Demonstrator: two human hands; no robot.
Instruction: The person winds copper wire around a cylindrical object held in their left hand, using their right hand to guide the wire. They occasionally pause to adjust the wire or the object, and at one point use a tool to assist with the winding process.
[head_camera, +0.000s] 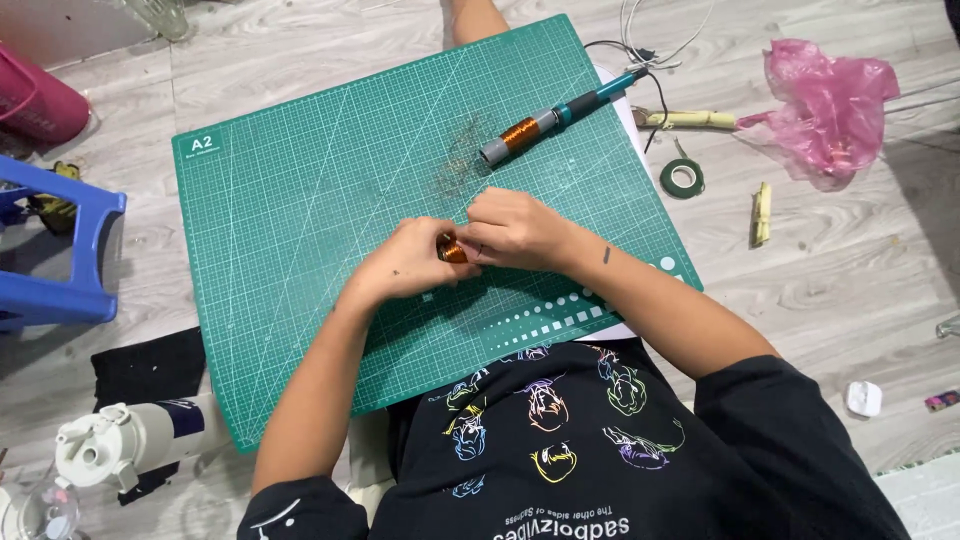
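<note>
I'm looking straight down at the hands, and both sets of fingers are bunched tight together over the middle of the green cutting mat (300, 230). The left hand (410, 265) has its fingertips curled in narrow around a small spool of copper wire (450, 249), pinching it, I'd say, so it can't roll. The right hand (515, 228) comes over from the other side, fingers folded close, tips meeting the spool; I can't tell whether it grips the spool itself or only a strand of wire, the strand being too fine to see. Holding it low over the mat like that looks like a way to steady small work.

Out from the hands now. Toward the mat's far edge lies a pen-shaped tool (560, 112) with copper wire wound on its barrel, tip pointing inward, cable trailing off the far right corner, parked within reach, I reckon. Just beside its tip there's a faint tangle of loose wire bits (458, 160).

Off the mat's right edge, on the pale wood floor (850, 290): a roll of green tape (682, 178), two pale stick pieces (762, 212), a crumpled pink plastic bag (825, 105). Off the left edge, a blue plastic stool (70, 250), and by the near left corner a white bottle (125, 445) lying on its side on dark cloth.
</note>
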